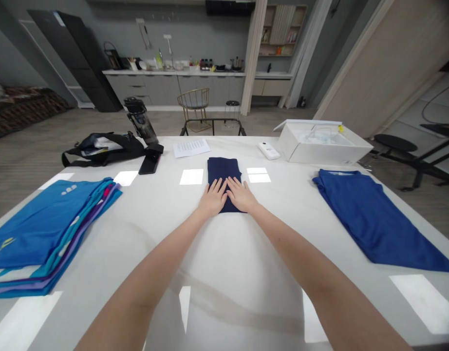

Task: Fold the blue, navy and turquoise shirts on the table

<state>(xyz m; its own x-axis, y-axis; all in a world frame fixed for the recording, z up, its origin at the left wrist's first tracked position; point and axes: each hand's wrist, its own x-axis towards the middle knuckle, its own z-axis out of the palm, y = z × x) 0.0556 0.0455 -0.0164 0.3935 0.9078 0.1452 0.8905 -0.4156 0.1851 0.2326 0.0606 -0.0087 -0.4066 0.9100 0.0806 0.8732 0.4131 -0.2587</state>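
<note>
A small folded dark navy cloth (223, 168) lies on the white table (232, 273), straight ahead of me. Both of my hands rest flat on its nearer half, side by side, with the fingertips pointing away and inward. My left hand (213, 197) covers its left part, fingers slightly spread. My right hand (241, 195) covers the right part, its fingers spread too. At the left is a stack of folded blue, teal and purple garments (45, 219). A blue garment (374, 219) lies flat at the right.
Along the far side are a black bag (111, 152), a dark bottle (142, 122), a phone (149, 163), a printed paper (191, 148), a small white device (269, 150) and an open white box (319, 148). Beyond the table stands a chair (194, 100).
</note>
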